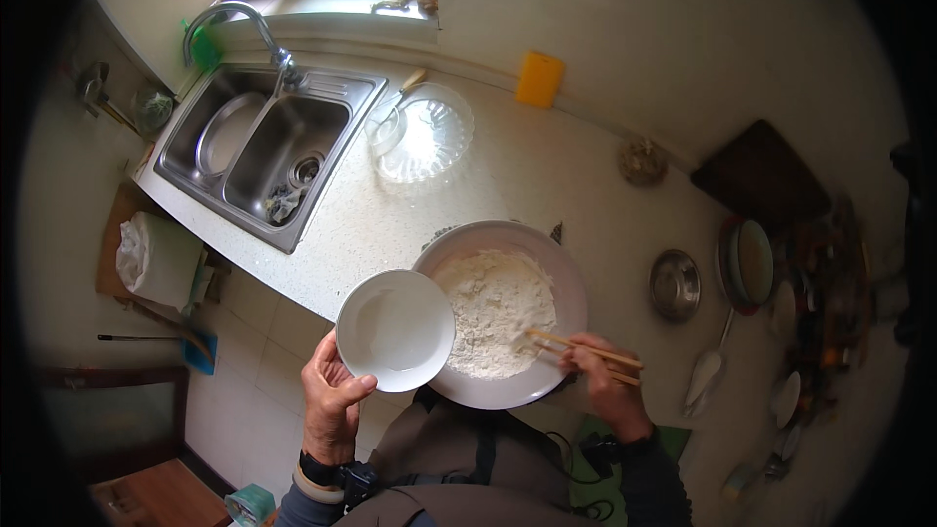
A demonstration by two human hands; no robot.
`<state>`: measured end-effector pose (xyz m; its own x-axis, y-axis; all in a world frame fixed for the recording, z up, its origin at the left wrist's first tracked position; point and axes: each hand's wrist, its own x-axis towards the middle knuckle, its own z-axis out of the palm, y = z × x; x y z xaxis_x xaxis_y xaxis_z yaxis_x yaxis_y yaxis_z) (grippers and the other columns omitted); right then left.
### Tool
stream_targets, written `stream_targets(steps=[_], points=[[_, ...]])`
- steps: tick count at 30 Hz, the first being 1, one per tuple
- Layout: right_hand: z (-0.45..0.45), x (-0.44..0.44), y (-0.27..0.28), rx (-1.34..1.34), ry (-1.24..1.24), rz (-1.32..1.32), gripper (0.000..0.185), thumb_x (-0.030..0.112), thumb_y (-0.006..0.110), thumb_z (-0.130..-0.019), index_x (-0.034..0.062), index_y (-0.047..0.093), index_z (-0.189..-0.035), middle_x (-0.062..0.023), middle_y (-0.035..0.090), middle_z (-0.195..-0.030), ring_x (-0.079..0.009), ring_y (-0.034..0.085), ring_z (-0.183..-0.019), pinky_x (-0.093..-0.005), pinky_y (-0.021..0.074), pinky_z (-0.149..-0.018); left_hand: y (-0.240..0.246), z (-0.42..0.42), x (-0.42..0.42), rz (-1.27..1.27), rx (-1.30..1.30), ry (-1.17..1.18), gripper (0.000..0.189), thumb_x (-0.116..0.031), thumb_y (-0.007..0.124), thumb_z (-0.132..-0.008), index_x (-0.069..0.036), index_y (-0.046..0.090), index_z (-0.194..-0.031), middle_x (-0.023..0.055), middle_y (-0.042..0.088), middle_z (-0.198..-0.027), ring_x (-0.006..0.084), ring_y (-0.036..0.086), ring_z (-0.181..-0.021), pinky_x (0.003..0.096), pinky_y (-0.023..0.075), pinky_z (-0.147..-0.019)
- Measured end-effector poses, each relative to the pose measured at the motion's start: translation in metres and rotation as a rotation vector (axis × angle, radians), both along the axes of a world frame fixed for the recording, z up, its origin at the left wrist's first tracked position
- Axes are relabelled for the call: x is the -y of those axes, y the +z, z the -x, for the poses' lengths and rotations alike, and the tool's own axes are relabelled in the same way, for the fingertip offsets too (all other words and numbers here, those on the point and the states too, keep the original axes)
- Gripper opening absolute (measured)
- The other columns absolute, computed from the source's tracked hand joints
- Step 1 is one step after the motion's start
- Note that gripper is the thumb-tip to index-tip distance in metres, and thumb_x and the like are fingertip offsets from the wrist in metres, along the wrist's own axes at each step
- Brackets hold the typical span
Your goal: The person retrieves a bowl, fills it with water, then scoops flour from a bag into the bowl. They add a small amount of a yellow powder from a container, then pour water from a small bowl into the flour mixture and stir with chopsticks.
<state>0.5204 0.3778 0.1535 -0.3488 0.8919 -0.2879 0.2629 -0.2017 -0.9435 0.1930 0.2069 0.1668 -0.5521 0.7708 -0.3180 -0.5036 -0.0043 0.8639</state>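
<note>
My left hand point(333, 391) grips a white bowl point(396, 329) by its near rim, thumb on the edge. A little clear liquid seems to lie at the bottom of that bowl. It overlaps the left rim of a large pale basin point(573, 285) at the counter's front edge. Flour point(498, 307), partly clumped, covers the basin's floor. Wooden chopsticks point(585, 351) are held in my right hand point(604, 384) over the basin's right rim. Their tips, slightly blurred, are in the flour.
A double steel sink point(293, 132) with a faucet point(241, 11) is at the left. Behind the basin lies a clear scalloped plate point(424, 139). On the right are a small metal bowl point(675, 285), a ladle or scoop point(706, 377) and an enamel basin point(750, 263). A dark board point(761, 172) leans against the wall.
</note>
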Motion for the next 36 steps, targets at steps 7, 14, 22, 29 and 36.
stream_targets(steps=[7,14,22,29,36], points=[[0.046,-0.015,-0.022,-0.037,0.069,-0.190,0.025,0.010,0.065,-0.109,-0.0075,0.074,-0.124,-0.0158,0.080,-0.101,-0.0186,0.076,-0.092,-0.0329,0.0597,-0.084,0.006,-0.008,-0.016,0.029,-0.008,-0.068,0.094,-0.006,0.092,-0.074,0.015,0.049,-0.156,0.0191,0.066,-0.144,0.0270,0.066,-0.134,0.0402,0.0502,-0.120],[0.010,0.033,0.009,0.011,0.096,-0.055,0.021,0.003,0.066,-0.105,-0.0077,0.074,-0.122,-0.0180,0.078,-0.102,-0.0203,0.076,-0.085,-0.0330,0.0597,-0.078,0.012,-0.024,-0.042,0.027,-0.046,-0.227,0.095,-0.001,0.091,-0.077,0.011,0.047,-0.160,0.0202,0.063,-0.150,0.0284,0.061,-0.142,0.0428,0.0504,-0.122],[0.029,-0.012,-0.006,0.177,0.003,-0.582,0.018,0.000,0.065,-0.104,-0.0057,0.073,-0.119,-0.0237,0.076,-0.107,-0.0365,0.077,-0.093,-0.0409,0.0601,-0.081,0.011,-0.040,-0.101,-0.056,-0.065,-0.330,0.088,0.001,0.087,-0.082,0.010,0.048,-0.160,0.0194,0.063,-0.150,0.0261,0.063,-0.139,0.0399,0.0533,-0.119],[0.060,-0.008,-0.018,-0.021,0.223,-0.330,0.018,0.003,0.068,-0.104,-0.0042,0.073,-0.120,-0.0236,0.078,-0.110,-0.0364,0.078,-0.098,-0.0386,0.0597,-0.087,0.012,-0.017,-0.116,-0.098,-0.113,-0.204,0.088,0.000,0.088,-0.083,0.011,0.047,-0.160,0.0196,0.063,-0.151,0.0281,0.062,-0.141,0.0417,0.0503,-0.122],[0.028,-0.035,-0.003,0.096,-0.013,-0.338,0.018,0.007,0.068,-0.105,-0.0073,0.074,-0.114,-0.0211,0.080,-0.102,-0.0249,0.079,-0.092,-0.0373,0.0612,-0.080,0.013,0.011,-0.074,0.009,-0.110,-0.080,0.091,-0.008,0.088,-0.078,0.013,0.049,-0.157,0.0187,0.067,-0.146,0.0264,0.064,-0.137,0.0389,0.0475,-0.121]])
